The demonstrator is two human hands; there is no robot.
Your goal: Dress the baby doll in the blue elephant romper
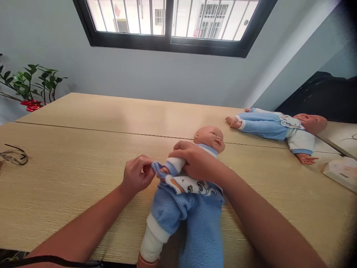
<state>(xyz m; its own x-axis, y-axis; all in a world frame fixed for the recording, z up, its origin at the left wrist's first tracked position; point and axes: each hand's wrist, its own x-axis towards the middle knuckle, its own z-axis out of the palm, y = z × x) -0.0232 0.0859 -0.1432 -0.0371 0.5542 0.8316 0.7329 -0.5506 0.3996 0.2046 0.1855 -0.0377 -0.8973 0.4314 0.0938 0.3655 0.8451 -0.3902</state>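
Seemingly dressing a pink plastic doll (208, 136), the left hand (138, 173) pinches a light-blue cloth band (157, 168); alongside, the right hand (193, 160) clasps a white fleece sleeve (175, 165). Next likely needs gentle tugging.

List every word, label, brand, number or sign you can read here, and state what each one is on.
No text can be read anywhere in this view.
Near doll: the front print shows black outlines and orange; no letters can be made out.
Far doll: the chest print is too small to read.
White box: too blurred to tell whether it bears any text.
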